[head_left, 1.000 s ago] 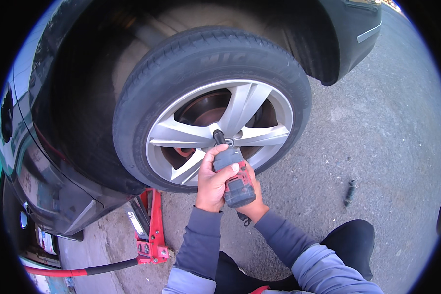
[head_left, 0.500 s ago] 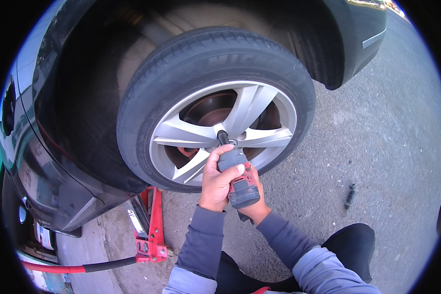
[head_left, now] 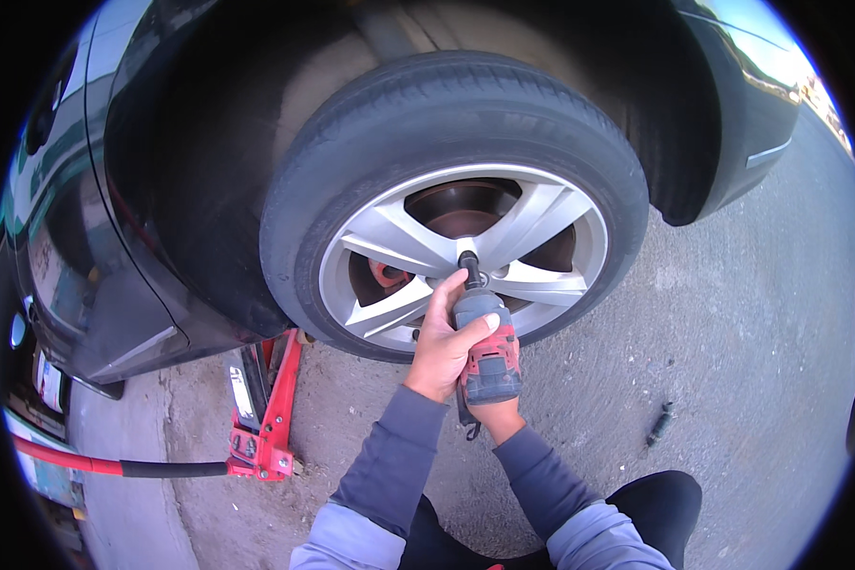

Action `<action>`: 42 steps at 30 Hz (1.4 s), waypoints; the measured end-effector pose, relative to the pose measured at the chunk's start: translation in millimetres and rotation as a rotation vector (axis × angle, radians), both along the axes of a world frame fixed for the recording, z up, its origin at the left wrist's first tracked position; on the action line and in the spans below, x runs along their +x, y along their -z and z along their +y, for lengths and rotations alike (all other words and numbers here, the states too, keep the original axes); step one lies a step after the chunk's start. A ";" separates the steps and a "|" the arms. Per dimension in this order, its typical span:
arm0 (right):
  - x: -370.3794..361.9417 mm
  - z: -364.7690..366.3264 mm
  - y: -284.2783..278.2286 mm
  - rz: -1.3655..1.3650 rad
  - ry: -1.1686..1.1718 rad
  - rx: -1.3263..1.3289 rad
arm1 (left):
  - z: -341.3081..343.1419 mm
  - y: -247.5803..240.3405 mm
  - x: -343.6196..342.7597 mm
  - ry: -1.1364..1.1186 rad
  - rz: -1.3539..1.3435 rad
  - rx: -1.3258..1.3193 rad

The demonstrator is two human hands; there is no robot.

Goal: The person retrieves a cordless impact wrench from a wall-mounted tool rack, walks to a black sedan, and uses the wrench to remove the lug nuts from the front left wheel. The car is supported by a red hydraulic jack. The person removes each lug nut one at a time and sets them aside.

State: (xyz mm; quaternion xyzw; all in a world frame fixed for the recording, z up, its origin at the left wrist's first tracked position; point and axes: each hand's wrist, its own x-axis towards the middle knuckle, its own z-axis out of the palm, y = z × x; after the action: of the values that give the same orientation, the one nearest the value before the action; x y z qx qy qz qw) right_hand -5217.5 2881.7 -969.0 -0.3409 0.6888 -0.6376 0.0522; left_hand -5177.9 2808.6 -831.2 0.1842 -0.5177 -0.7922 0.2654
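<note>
A red and grey cordless impact wrench [head_left: 485, 347] points its black socket [head_left: 468, 263] into the hub of a silver five-spoke alloy wheel [head_left: 465, 252]. My left hand [head_left: 442, 342] wraps the wrench's grey body from the left. My right hand [head_left: 492, 415] grips the handle from below and is mostly hidden behind the tool. The wheel carries a black tyre [head_left: 446, 104] and sits in the wheel arch of a dark car [head_left: 123, 218]. A brake disc shows behind the spokes.
A red floor jack [head_left: 266, 408] with a long red and black handle [head_left: 114, 465] sits under the car's sill at lower left. A small dark object [head_left: 659, 424] lies on the concrete at right. My knee [head_left: 660, 508] is at the bottom edge.
The wheel and wrench sit a little further right and lower in the picture than before. Both hands keep the same grip, with the socket still at the hub.
</note>
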 end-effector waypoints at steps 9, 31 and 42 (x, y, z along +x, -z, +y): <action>-7.6 10.2 16.2 0.338 0.027 0.168 | -39.5 80.5 13.9 -0.230 -0.174 0.167; 10.3 28.3 35.1 -0.091 -0.106 0.093 | -25.4 223.1 9.7 -0.005 -0.303 0.610; 14.3 25.0 45.4 -0.124 -0.096 -0.024 | -29.7 226.6 0.1 -0.095 -0.368 0.616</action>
State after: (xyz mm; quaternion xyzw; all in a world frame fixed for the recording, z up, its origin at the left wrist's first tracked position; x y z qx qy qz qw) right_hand -5203.2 2906.8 -1014.4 -0.3338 0.6596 -0.6625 0.1211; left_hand -5177.8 2778.9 -1057.8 0.4189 -0.2844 -0.8515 0.1365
